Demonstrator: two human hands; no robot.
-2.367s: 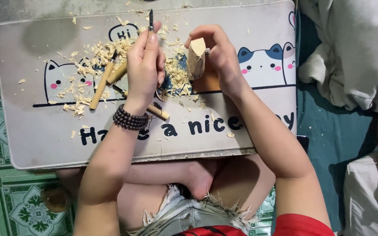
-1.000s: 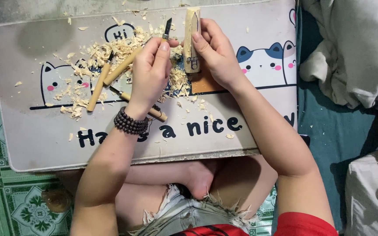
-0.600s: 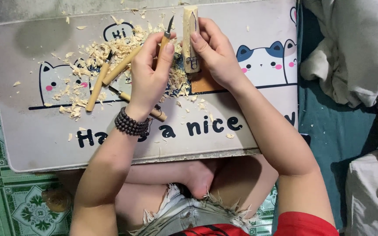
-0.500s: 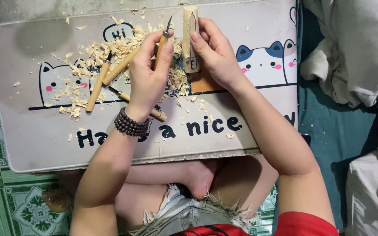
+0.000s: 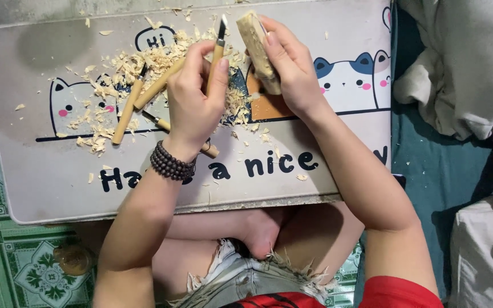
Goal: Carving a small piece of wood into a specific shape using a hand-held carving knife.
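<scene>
Green patterned floor tiles [image 5: 7, 262] lie left, a teal mat [image 5: 429, 165] right.

I see even, soft, fairly bright light. Short soft shadows fall under the forearms onto the surface [image 5: 41, 188] and lap. No glare. Focus is sharp at centre, with slight bending at the edges and no motion blur.

You hold a pale, rough-cut wood block [image 5: 257, 50] tilted on end over the mat's far edge, with a wooden-handled carving knife [image 5: 218, 50] upright just to its left, blade pointing away.
</scene>
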